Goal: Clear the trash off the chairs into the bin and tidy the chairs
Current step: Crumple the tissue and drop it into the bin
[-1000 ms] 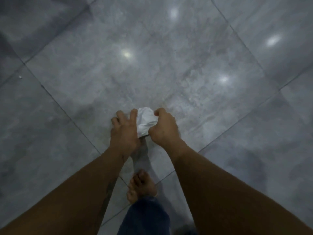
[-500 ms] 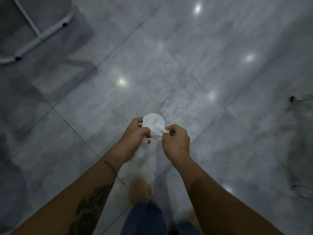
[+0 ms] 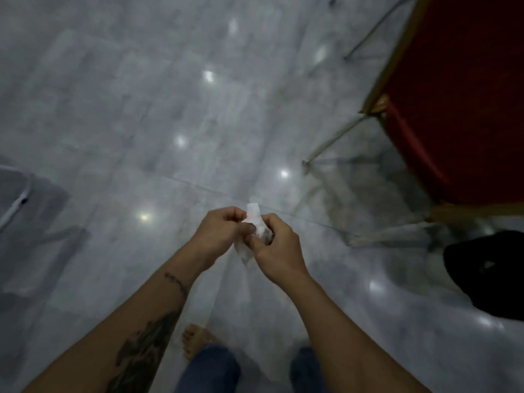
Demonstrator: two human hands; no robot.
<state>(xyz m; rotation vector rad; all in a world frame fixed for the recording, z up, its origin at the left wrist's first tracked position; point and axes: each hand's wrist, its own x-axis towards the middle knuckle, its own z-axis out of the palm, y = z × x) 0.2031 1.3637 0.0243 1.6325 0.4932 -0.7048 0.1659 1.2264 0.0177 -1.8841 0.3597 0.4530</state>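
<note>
A crumpled white tissue (image 3: 253,215) is squeezed between both my hands, above the grey tiled floor. My left hand (image 3: 219,236) curls its fingers round the tissue's left side. Its right side is pinched by my right hand (image 3: 276,246), and a strip of tissue sticks up between the two hands while another bit hangs below. A chair with a red seat (image 3: 459,103) and gold frame stands at the upper right, well to the right of my hands. No bin is clearly identifiable.
A black rounded object (image 3: 487,273) sits on the floor at the right edge, below the red chair. Pale metal chair legs (image 3: 331,143) slant down to the floor. A white-framed object (image 3: 14,205) shows at the left edge. My bare foot (image 3: 195,343) is below.
The view has swung right, bringing the red chair and black object into sight. My hands have crushed the tissue smaller and closed tighter round it.
</note>
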